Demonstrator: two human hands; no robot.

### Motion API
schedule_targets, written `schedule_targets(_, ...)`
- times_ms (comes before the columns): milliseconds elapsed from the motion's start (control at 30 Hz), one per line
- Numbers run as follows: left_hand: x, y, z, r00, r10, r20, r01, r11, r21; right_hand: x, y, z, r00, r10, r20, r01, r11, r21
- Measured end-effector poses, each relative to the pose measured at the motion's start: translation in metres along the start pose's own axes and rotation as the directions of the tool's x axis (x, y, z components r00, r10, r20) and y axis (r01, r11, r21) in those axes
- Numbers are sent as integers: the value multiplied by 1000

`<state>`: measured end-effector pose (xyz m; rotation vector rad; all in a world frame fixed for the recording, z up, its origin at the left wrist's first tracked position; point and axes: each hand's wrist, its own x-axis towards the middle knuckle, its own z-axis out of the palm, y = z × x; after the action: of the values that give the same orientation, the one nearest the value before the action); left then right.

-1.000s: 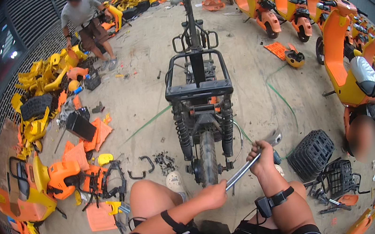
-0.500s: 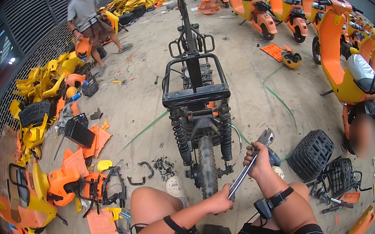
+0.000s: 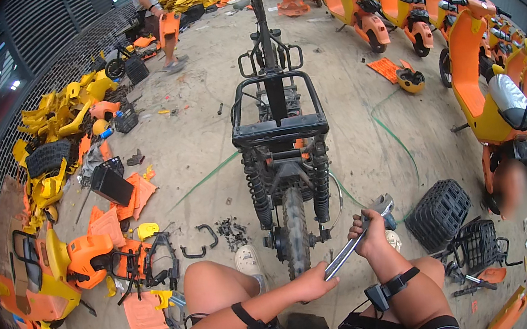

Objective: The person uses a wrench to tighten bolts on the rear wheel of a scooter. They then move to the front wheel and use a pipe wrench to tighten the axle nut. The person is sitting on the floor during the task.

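The left hand (image 3: 311,283) is holding the low end of a silver wrench (image 3: 344,258), its fingers curling around the handle. The right hand (image 3: 370,233) is gripping it higher up, near the big head, with its fingers wrapping around too. The wrench is slanting up to the right, near the wheel (image 3: 295,227) of a black bike (image 3: 280,129). A black basket (image 3: 440,214) is sitting on the floor (image 3: 368,151) to the right.
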<state>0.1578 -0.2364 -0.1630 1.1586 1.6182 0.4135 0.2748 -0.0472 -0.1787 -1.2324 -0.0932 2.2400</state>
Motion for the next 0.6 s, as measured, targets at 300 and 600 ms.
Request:
schedule_targets(300, -3, 2, 4, 1000, 15, -17, -13, 995, 100, -6, 8, -4, 997, -79, 3, 79, 996, -41)
schedule_targets(600, -10, 6, 1, 999, -39, -3, 39, 996, 78, 1, 12, -5, 998, -55, 6, 55, 996, -68)
